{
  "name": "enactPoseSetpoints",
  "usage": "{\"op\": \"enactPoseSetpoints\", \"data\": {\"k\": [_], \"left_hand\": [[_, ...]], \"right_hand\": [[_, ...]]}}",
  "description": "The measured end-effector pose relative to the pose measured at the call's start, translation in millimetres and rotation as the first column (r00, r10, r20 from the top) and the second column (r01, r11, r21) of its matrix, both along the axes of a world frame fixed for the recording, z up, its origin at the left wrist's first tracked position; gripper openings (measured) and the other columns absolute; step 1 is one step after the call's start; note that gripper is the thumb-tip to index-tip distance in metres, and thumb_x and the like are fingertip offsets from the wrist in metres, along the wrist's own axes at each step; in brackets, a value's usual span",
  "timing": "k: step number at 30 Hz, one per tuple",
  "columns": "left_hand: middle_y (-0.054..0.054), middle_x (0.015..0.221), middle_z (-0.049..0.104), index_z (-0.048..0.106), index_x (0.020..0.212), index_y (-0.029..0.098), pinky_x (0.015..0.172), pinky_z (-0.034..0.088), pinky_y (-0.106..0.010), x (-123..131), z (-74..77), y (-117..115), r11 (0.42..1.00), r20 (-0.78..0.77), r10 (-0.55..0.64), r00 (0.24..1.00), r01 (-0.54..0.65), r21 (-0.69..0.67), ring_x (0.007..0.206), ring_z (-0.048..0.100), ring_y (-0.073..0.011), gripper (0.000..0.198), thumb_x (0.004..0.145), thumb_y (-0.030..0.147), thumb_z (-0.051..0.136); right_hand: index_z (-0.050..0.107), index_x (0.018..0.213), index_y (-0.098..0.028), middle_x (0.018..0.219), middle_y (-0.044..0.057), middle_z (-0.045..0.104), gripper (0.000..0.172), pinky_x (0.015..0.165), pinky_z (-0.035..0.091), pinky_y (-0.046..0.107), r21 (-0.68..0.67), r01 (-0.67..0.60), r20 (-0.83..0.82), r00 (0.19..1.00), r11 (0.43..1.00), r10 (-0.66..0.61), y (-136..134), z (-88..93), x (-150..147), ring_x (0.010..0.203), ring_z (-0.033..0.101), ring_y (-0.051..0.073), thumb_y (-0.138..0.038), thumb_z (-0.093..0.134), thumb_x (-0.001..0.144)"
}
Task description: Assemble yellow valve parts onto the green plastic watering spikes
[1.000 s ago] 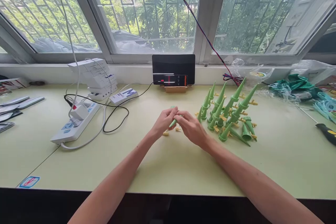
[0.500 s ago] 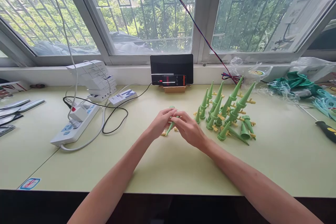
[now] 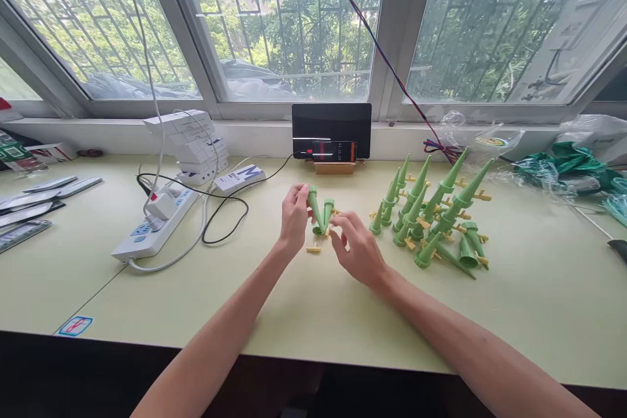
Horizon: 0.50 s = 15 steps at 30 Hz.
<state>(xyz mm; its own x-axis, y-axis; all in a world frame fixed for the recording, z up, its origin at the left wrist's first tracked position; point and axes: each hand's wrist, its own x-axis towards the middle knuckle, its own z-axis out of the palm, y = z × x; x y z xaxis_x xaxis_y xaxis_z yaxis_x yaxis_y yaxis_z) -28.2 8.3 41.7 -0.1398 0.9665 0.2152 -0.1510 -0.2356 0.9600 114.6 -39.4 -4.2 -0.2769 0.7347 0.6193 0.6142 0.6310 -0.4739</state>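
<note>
Currently, the left hand point(image 3: 295, 219) pinches a green spike point(image 3: 316, 206) near its wide end, between thumb and fingers, with the tip slanting down toward the table point(image 3: 289, 313). The right hand point(image 3: 360, 248) is curled just beside it, thumb and forefinger close together near a small yellow piece point(image 3: 327, 233); whether they grip it cannot be told. Between the hands, a second green spike point(image 3: 328, 212) stands wide end up, close to the held one, and a green ring-shaped opening point(image 3: 317, 230) shows beneath. Nearer the person, a yellow valve point(image 3: 313, 249) lies loose on the table.

To the right of the hands is a cluster of green spikes point(image 3: 437, 212) fitted with yellow valves, most of them points up, a few lying over. Behind the hands, a phone point(image 3: 334, 151) showing a timer leans against a black tablet point(image 3: 332, 121) on a brown stand point(image 3: 334, 168). To the left are a white power strip point(image 3: 157, 227), a black cable point(image 3: 247, 212) and stacked white boxes point(image 3: 191, 144). Farther right, a crumpled green bag point(image 3: 563, 160) lies below the window point(image 3: 490, 32).
</note>
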Motion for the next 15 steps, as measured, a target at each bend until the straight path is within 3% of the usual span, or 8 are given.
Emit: {"op": "enactPoseSetpoints", "data": {"k": [3,6,15], "left_hand": [[0.002,0.072,0.051,0.050,0.082,0.020,0.041,0.038,-0.020,1.8,-0.4,-1.8,0.999,0.003,0.037,0.999,-0.037,-0.018,0.050,0.046,-0.0073,0.020,0.088,0.039,0.053],[0.002,0.069,0.049,0.052,0.082,0.020,0.040,0.038,-0.021,3.6,-1.0,-3.2,0.998,0.005,0.043,0.999,-0.042,-0.035,0.048,0.045,-0.0079,0.020,0.088,0.039,0.053],[0.002,0.066,0.047,0.060,0.085,0.017,0.039,0.033,-0.021,2.9,-4.3,-2.2,0.999,0.013,0.025,1.000,-0.024,-0.042,0.046,0.041,-0.0077,0.022,0.085,0.038,0.054]], "right_hand": [[0.060,0.101,-0.019,0.101,0.007,0.061,0.019,0.066,0.045,0.023,-0.072,-0.077,0.188,0.978,0.994,0.089,-2.4,2.3,-2.3,0.068,0.056,0.011,-0.017,0.041,0.099],[0.062,0.099,-0.020,0.105,0.006,0.061,0.021,0.063,0.041,0.023,-0.135,-0.130,0.312,0.935,0.982,0.167,-6.1,3.2,-4.7,0.066,0.055,0.011,-0.016,0.042,0.098],[0.063,0.113,-0.023,0.114,0.007,0.060,0.026,0.057,0.031,0.024,-0.149,-0.144,0.426,0.883,0.978,0.196,-7.4,-2.4,-6.0,0.058,0.048,0.008,-0.016,0.041,0.099]]}}
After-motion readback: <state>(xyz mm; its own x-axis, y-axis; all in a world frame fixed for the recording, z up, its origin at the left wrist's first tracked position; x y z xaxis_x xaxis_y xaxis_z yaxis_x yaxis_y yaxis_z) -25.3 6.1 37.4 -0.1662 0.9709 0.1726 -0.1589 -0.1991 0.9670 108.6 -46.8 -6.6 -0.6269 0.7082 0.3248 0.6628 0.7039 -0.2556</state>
